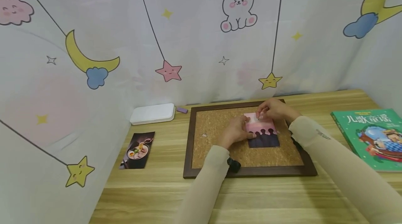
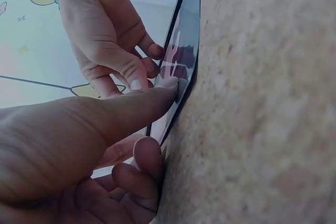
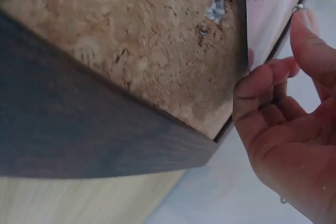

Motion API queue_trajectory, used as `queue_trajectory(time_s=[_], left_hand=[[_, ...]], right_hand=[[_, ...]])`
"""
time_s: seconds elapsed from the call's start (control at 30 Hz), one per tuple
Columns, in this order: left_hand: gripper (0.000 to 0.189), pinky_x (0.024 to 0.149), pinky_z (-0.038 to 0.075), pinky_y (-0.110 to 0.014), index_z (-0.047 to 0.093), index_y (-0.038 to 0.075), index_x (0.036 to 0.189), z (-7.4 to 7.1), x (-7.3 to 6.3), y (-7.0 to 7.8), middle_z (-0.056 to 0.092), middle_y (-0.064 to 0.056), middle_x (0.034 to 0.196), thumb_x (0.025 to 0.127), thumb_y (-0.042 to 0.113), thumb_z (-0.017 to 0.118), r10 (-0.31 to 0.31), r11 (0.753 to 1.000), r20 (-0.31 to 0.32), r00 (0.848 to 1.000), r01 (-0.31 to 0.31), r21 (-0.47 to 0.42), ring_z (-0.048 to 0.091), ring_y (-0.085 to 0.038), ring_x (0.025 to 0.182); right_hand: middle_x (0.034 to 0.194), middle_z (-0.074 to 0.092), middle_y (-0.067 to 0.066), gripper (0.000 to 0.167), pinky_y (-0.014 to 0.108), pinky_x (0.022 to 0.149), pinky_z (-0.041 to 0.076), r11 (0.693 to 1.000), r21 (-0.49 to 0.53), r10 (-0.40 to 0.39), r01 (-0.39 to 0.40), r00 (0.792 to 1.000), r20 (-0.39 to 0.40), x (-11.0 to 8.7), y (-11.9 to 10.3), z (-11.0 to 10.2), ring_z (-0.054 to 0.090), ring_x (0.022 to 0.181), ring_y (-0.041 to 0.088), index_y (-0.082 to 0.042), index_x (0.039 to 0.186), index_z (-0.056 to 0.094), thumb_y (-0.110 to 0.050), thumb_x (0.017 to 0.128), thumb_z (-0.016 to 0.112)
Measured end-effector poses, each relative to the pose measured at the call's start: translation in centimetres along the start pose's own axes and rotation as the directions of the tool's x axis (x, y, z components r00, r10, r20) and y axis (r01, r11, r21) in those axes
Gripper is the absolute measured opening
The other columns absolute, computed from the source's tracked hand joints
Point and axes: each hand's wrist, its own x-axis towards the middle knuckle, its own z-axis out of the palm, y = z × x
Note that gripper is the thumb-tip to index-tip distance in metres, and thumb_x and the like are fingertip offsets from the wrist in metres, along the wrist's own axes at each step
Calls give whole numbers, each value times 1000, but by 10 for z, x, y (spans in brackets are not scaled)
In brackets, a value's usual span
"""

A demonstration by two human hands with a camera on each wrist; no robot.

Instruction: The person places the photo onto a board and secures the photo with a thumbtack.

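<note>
A photo print (image 1: 263,141), pink above with dark silhouettes below, lies on a cork board (image 1: 213,156) with a dark brown frame. My left hand (image 1: 233,131) holds the photo by its left edge, the thumb on the front and the other fingers curled at the edge, as the left wrist view shows. At the photo's upper part, my right hand (image 1: 272,109) pinches a small shiny pin (image 3: 298,7) between thumb and forefinger. The other right fingers curl by the photo's edge. The pin's tip is hidden.
A ramen photo (image 1: 137,150) lies left of the board. Behind it are a white case (image 1: 152,113) and a small purple block (image 1: 181,110). A green children's book (image 1: 373,140) lies at the right. A patterned curtain (image 1: 201,42) hangs close behind the wooden table (image 1: 163,196).
</note>
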Motion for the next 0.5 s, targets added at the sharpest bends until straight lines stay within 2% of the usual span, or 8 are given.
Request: queue_trajectory(time_s=[0.1,0.17,0.23,0.33,0.5], left_hand=[[70,102,49,-29,59,9,153,0,-1,0,70,-9,141,92,27,88,-2,1000,-2,1000,2,3,57,-15,113],[70,98,49,-29,59,9,153,0,-1,0,72,-8,132,92,28,88,0,1000,-4,1000,0,4,58,-15,110],[70,90,47,-27,60,9,153,0,-1,0,72,-5,115,91,27,88,3,1000,-8,1000,-3,-1,57,-15,102],[70,79,41,-27,61,9,152,0,-2,0,60,0,90,90,27,89,9,1000,-13,1000,-9,-6,52,-15,89],[70,73,39,-24,61,8,152,-2,-2,-1,55,3,85,90,27,89,22,1000,-14,1000,-22,-5,49,-12,81]], right_hand=[[116,73,18,14,38,81,48,1000,13,5,-5,1000,-1,4,3,4,58,101,31,-7,97,79,1,95,67],[114,74,18,13,34,76,47,1000,12,9,-9,1000,-4,5,6,6,57,98,30,-6,98,79,0,95,68],[115,74,19,13,33,73,48,1000,13,26,-26,1000,-12,5,8,7,59,98,29,-6,99,80,0,95,68],[113,75,19,13,31,69,47,999,23,47,-46,999,-28,5,9,7,59,94,28,-6,99,80,0,95,68],[106,74,17,12,31,67,44,997,40,60,-59,998,-33,6,7,8,56,89,25,-4,98,79,1,95,68]])
